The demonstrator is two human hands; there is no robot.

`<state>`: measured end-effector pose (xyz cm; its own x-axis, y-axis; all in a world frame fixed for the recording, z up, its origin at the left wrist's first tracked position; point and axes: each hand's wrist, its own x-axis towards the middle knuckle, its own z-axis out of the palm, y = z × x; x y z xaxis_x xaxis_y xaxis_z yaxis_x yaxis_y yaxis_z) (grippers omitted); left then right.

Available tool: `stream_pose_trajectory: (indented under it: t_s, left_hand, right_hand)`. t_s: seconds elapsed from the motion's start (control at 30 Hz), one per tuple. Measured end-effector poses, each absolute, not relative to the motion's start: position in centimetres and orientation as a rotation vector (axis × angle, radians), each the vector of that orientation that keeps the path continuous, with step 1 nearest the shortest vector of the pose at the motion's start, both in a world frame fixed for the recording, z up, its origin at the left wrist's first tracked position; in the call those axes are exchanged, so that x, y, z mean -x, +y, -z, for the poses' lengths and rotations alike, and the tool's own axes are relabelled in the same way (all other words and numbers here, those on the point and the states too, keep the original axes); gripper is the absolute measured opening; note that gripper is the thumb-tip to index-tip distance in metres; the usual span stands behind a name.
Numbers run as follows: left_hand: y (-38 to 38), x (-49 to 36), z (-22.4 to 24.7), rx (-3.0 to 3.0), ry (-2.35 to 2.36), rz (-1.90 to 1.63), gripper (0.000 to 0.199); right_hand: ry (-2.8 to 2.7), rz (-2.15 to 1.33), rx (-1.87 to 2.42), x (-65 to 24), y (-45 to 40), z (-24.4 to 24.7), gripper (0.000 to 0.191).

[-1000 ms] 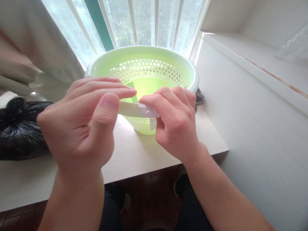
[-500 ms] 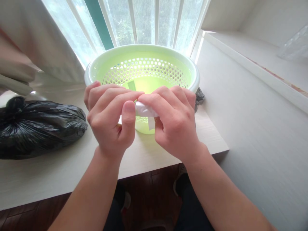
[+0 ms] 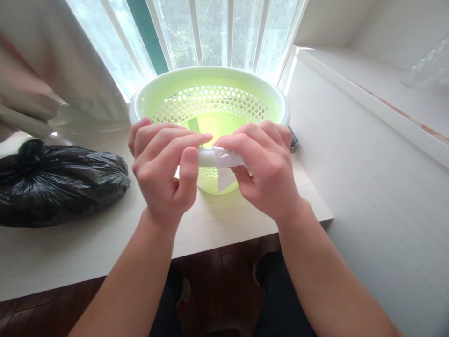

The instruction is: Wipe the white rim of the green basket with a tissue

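A light green plastic basket (image 3: 213, 79) with rows of round holes and a pale rim stands on a whitish ledge. My left hand (image 3: 163, 164) grips the near rim, fingers over the top and thumb on my side. To its right, my right hand (image 3: 264, 166) pinches a white tissue (image 3: 226, 159) folded over that same rim. One corner of the tissue hangs down against the basket's outer wall. A short stretch of bare rim shows between the left thumb and the tissue. The right fingertips are partly hidden.
On the left of the ledge (image 3: 210, 234) lies a knotted black plastic bag (image 3: 66, 185). Another dark bag (image 3: 293, 140) peeks out behind the basket's right side. A barred window (image 3: 213, 32) is behind, a curtain (image 3: 70, 61) at left, a white panel (image 3: 368, 178) at right.
My right hand has slid rightward along the rim with the tissue, away from the left fingertips, baring rim between them. The left hand keeps its hold; the view has shifted slightly.
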<state>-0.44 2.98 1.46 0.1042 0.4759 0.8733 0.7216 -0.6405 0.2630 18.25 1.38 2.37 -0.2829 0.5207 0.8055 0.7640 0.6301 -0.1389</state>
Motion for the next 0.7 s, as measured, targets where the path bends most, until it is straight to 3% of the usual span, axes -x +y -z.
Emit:
stream_pose_trajectory:
  t_s: [0.7]
  left_hand:
    - [3.4,0.5,-1.5,2.161,-1.117,1.575,0.032]
  right_hand:
    - [-1.981,0.328,0.906,-19.6,2.2,-2.2,0.02]
